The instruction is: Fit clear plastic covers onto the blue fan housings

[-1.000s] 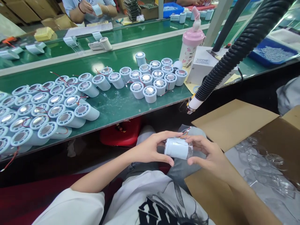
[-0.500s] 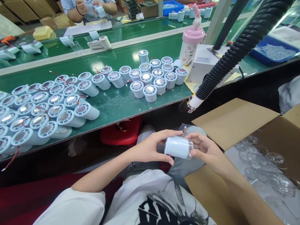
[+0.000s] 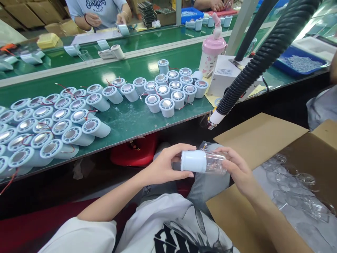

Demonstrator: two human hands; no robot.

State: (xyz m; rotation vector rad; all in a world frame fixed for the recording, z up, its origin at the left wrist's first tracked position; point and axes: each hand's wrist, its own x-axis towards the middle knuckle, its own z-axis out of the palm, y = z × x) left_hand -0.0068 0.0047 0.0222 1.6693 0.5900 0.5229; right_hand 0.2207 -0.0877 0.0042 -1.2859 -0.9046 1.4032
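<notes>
Above my lap, my left hand [image 3: 164, 165] grips a light blue cylindrical housing [image 3: 193, 161] lying on its side, thumb below and fingers over the top. My right hand [image 3: 238, 172] has its fingers closed around the far end of a clear plastic cup [image 3: 215, 163], which lines up with the housing's right end. Whether the cup's near edge lies over or inside the housing I cannot tell. A small wire connector [image 3: 204, 146] shows just above the two pieces.
Rows of similar blue housings [image 3: 61, 114] with thin wires cover the green bench [image 3: 126, 123]. A black ribbed hose [image 3: 244, 66] hangs at right, near a pink-lidded cup [image 3: 213, 47]. An open carton [image 3: 260, 135] holds clear plastic parts. Across the bench, a co-worker [image 3: 98, 14] handles a blue piece.
The clear cup now extends much farther right of the blue housing, and my right hand has moved right with it. My left hand has shifted slightly left.
</notes>
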